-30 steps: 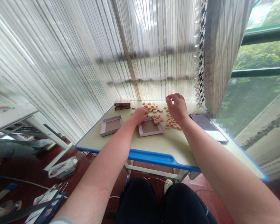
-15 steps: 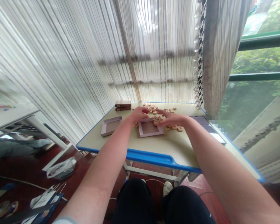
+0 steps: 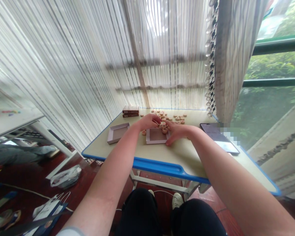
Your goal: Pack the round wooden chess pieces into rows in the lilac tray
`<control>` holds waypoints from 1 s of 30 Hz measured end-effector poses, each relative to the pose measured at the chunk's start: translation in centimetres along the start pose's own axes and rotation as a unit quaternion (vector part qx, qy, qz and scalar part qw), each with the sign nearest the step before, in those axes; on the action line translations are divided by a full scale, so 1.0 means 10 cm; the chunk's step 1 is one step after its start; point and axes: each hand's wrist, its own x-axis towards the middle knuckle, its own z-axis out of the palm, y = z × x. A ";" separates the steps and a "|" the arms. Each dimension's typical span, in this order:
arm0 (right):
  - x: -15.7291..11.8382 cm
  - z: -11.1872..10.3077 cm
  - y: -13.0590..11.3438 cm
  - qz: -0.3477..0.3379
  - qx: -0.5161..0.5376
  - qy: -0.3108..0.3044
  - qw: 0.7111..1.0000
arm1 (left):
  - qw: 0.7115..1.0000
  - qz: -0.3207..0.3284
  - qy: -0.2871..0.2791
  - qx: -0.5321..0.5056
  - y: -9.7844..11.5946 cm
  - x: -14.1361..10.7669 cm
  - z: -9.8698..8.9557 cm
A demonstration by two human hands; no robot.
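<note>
A shallow open cardboard box (image 3: 155, 142) lies on the desk with several round wooden Chinese chess pieces (image 3: 165, 130) in its back right part. My left hand (image 3: 149, 121) is over the box's back edge, its fingers curved and apart, close to the pieces there. On the right side of the box is my right hand (image 3: 177, 131), fingers spread. Its thumb reaches the front right corner and its fingertips are beside the pieces. Behind both hands, more chess pieces (image 3: 177, 118) are scattered. One single piece (image 3: 144, 132) sits left of the box.
A second shallow box (image 3: 118, 133) stands to the left on the blue-edged desk (image 3: 186, 160). Two small dark boxes (image 3: 130, 111) are stacked at the back left corner. Toward the right edge lies a phone-like dark device (image 3: 212, 129). String curtains (image 3: 172, 75) hang behind the desk.
My right hand has moved left and down against the box's right side, covering pieces beside it. My left hand has shifted slightly right, toward the pieces in the box.
</note>
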 end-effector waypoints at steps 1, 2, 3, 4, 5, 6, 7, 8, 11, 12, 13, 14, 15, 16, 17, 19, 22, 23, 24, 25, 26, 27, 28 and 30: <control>0.00 0.00 -0.01 0.001 0.000 0.000 1.000 | 1.000 -0.003 -0.003 0.002 0.01 -0.01 -0.01; 0.00 0.01 -0.02 0.003 0.000 0.000 1.000 | 1.000 -0.008 -0.006 0.008 0.01 -0.01 -0.02; 0.00 0.02 -0.02 0.006 0.001 0.001 1.000 | 1.000 -0.013 -0.012 0.016 0.01 -0.02 -0.02; 0.00 0.02 -0.03 0.010 0.003 0.001 1.000 | 0.999 -0.017 -0.022 0.024 0.01 -0.02 -0.03; 0.00 0.02 -0.04 0.014 0.005 0.000 1.000 | 0.999 -0.023 -0.037 0.032 0.01 -0.03 -0.03; 0.00 0.02 -0.04 0.019 0.007 0.000 1.000 | 0.997 -0.029 -0.057 0.040 0.01 -0.03 -0.03; -0.01 0.02 -0.03 0.023 0.009 -0.001 1.000 | 0.995 -0.035 -0.080 0.048 0.01 -0.03 -0.03; -0.01 0.01 -0.03 0.024 0.013 -0.003 1.000 | 0.993 -0.043 -0.098 0.056 0.01 -0.04 -0.03; 0.00 -0.02 0.03 0.015 0.046 -0.010 0.999 | 0.987 -0.058 -0.121 0.084 0.02 -0.05 -0.01; 0.02 -0.03 0.06 0.018 0.062 -0.003 0.998 | 0.987 -0.058 -0.122 0.090 0.02 -0.05 0.00; 0.04 -0.04 0.09 0.025 0.079 0.012 0.996 | 0.986 -0.057 -0.120 0.096 0.03 -0.05 0.00; 0.07 -0.05 0.11 0.036 0.094 0.038 0.994 | 0.986 -0.057 -0.120 0.102 0.03 -0.05 0.01; 0.09 -0.06 0.13 0.047 0.105 0.069 0.991 | 0.985 -0.058 -0.124 0.109 0.03 -0.05 0.01; 0.12 -0.07 0.15 0.060 0.116 0.101 0.986 | 0.983 -0.060 -0.130 0.118 0.03 -0.05 0.01; 0.14 -0.08 0.17 0.071 0.127 0.124 0.982 | 0.980 -0.064 -0.135 0.128 0.03 -0.05 0.01; 0.17 -0.09 0.19 0.089 0.155 0.136 0.974 | 0.976 -0.070 -0.147 0.147 0.04 -0.05 0.01; 0.17 -0.10 0.21 0.103 0.203 0.129 0.965 | 0.972 -0.068 -0.158 0.159 0.04 -0.06 0.02; 0.17 -0.11 0.22 0.103 0.220 0.139 0.960 | 0.972 -0.065 -0.159 0.159 0.04 -0.06 0.02; 0.17 -0.12 0.22 0.105 0.239 0.158 0.952 | 0.972 -0.062 -0.160 0.160 0.04 -0.06 0.02; 0.17 -0.13 0.23 0.110 0.261 0.177 0.943 | 0.972 -0.060 -0.158 0.162 0.04 -0.06 0.02; 0.17 -0.15 0.24 0.114 0.287 0.195 0.931 | 0.972 -0.061 -0.153 0.167 0.05 -0.06 0.02; 0.17 -0.18 0.26 0.118 0.318 0.211 0.917 | 0.972 -0.065 -0.146 0.172 0.06 -0.07 0.03; 0.16 -0.21 0.27 0.119 0.350 0.224 0.902 | 0.972 -0.070 -0.141 0.176 0.07 -0.08 0.03; 0.15 -0.27 0.29 0.121 0.407 0.250 0.870 | 0.971 -0.080 -0.142 0.174 0.10 -0.09 0.04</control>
